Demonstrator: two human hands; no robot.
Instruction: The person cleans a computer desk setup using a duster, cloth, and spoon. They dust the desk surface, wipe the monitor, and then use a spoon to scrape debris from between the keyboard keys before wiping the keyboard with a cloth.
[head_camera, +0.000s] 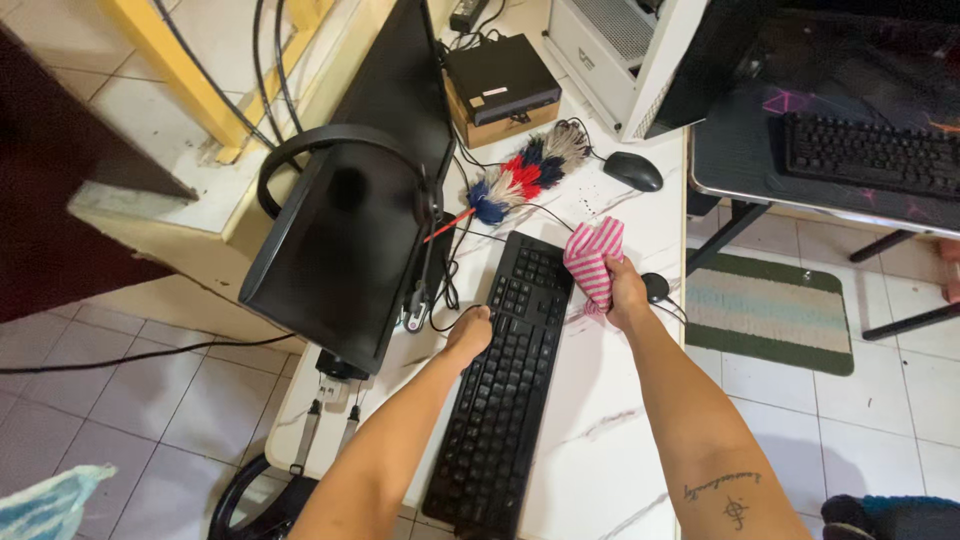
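Both forearms reach out from the lower edge over the white marbled worktop (600, 440). Between them lies a long black keyboard (505, 390), set at a slant. Left hand (470, 330) rests curled on its left rim, its grip closed on that edge. Right hand (625, 292) clutches a bunched pink-and-white striped cloth (593, 260), held upright just beside the keyboard's far right corner.

- The keyboard's (505, 385) near end was cut off by the bottom edge.
- The left hand's (470, 330) fingertips hid behind the keyboard's edge.
- The second keyboard (870, 155) ran off right.
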